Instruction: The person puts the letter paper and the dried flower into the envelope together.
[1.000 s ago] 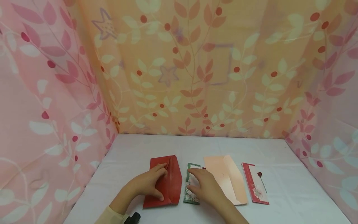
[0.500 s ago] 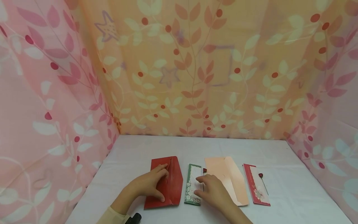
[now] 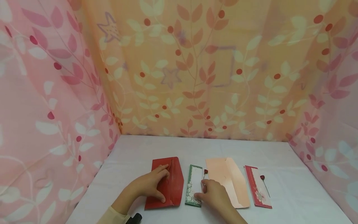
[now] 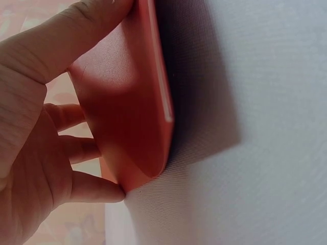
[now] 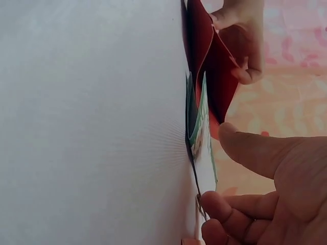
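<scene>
My left hand holds the red envelope, thumb and fingers at opposite edges of its bulging panel. The left wrist view shows the thumb and several fingers on the red panel. Right of it lies a green-bordered folded card with white flowers. My right hand is at that card's right edge, thumb apart from the bent fingers. By its fingertips is a small red rose on a thin stem; whether they touch the stem is hard to tell. In the right wrist view, the folded card stands slightly open.
A peach envelope lies flap open, partly behind my right hand. Farther right are a red folded card and another red rose. Everything lies on a white-covered table, with floral cloth around it.
My right hand has drawn back rightward from above the green card to its right edge, uncovering the card and the rose. Its fingers bend more now. My left hand stays on the red envelope.
</scene>
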`<act>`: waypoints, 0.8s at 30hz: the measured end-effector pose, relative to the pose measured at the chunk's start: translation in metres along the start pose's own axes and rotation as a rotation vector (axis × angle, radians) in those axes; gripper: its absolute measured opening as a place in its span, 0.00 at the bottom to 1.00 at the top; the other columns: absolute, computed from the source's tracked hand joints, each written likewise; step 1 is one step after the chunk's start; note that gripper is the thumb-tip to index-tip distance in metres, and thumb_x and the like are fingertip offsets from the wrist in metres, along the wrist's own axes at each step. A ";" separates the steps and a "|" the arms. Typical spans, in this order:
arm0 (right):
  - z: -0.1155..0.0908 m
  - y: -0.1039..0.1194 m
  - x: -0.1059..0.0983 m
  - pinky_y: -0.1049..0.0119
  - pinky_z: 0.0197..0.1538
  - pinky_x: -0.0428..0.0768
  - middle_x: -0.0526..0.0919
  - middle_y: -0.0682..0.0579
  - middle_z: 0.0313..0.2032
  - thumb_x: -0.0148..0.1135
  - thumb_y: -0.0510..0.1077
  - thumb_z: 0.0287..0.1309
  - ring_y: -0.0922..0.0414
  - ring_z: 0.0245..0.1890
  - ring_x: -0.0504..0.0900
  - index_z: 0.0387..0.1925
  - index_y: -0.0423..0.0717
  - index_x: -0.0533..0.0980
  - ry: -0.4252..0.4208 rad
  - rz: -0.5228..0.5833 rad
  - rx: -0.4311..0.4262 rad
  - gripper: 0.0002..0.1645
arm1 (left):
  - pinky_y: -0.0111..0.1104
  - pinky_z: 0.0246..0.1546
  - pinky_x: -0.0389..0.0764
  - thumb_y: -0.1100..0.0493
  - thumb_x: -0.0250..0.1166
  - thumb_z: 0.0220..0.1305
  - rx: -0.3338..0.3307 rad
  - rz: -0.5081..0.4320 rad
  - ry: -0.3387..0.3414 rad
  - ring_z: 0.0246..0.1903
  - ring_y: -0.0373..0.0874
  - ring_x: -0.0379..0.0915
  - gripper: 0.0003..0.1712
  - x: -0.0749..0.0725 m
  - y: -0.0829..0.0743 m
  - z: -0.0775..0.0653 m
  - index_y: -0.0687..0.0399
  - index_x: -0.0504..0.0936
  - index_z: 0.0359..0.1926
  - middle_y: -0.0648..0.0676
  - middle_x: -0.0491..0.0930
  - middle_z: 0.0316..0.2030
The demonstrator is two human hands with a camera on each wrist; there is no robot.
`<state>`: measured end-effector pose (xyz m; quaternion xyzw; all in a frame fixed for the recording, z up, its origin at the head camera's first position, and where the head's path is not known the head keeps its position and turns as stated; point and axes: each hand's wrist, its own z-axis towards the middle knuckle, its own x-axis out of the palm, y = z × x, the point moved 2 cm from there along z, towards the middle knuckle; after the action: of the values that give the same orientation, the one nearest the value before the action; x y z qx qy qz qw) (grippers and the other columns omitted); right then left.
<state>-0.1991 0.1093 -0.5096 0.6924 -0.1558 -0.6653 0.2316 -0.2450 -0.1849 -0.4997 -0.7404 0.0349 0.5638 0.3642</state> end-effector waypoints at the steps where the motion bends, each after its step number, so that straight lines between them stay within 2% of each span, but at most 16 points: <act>1: -0.001 0.000 0.001 0.64 0.30 0.66 0.70 0.57 0.20 0.83 0.60 0.40 0.59 0.26 0.69 0.27 0.51 0.75 -0.006 -0.005 0.007 0.26 | 0.48 0.54 0.83 0.33 0.83 0.38 0.000 -0.004 0.005 0.79 0.59 0.47 0.39 0.000 0.000 0.000 0.26 0.70 0.48 0.50 0.55 0.79; 9: 0.004 -0.003 0.012 0.62 0.29 0.64 0.69 0.56 0.18 0.84 0.66 0.34 0.58 0.23 0.69 0.27 0.51 0.78 -0.016 -0.045 0.052 0.31 | 0.49 0.53 0.84 0.34 0.84 0.38 -0.007 -0.001 0.015 0.79 0.59 0.46 0.40 0.000 0.000 0.001 0.28 0.71 0.50 0.50 0.54 0.79; 13: 0.008 -0.003 0.016 0.60 0.29 0.64 0.70 0.56 0.18 0.83 0.69 0.31 0.58 0.22 0.69 0.24 0.50 0.75 -0.042 -0.094 0.041 0.34 | 0.48 0.52 0.84 0.36 0.84 0.39 -0.014 -0.002 0.021 0.79 0.58 0.46 0.40 -0.003 -0.004 0.001 0.29 0.71 0.51 0.50 0.54 0.79; 16: 0.008 -0.001 0.017 0.58 0.28 0.65 0.70 0.56 0.19 0.85 0.67 0.29 0.58 0.22 0.69 0.20 0.51 0.71 -0.067 -0.130 0.029 0.35 | 0.47 0.52 0.85 0.37 0.84 0.40 -0.015 -0.016 0.028 0.79 0.58 0.46 0.39 -0.003 -0.007 0.001 0.31 0.72 0.51 0.50 0.55 0.79; 20: 0.008 0.003 0.018 0.55 0.29 0.67 0.72 0.55 0.20 0.87 0.63 0.26 0.57 0.23 0.72 0.23 0.47 0.75 -0.080 -0.148 0.030 0.34 | 0.47 0.52 0.84 0.37 0.84 0.40 -0.013 -0.021 0.036 0.79 0.58 0.46 0.38 0.000 -0.007 0.001 0.31 0.73 0.50 0.50 0.55 0.79; 24: 0.011 0.006 0.018 0.53 0.30 0.68 0.75 0.53 0.23 0.88 0.61 0.25 0.55 0.26 0.75 0.32 0.42 0.81 -0.089 -0.157 0.028 0.36 | 0.47 0.52 0.84 0.36 0.84 0.39 -0.016 -0.006 0.022 0.79 0.57 0.47 0.38 0.001 -0.003 0.001 0.28 0.72 0.48 0.49 0.55 0.79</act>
<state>-0.2084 0.0934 -0.5219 0.6754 -0.1202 -0.7094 0.1619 -0.2443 -0.1821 -0.4990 -0.7496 0.0321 0.5549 0.3594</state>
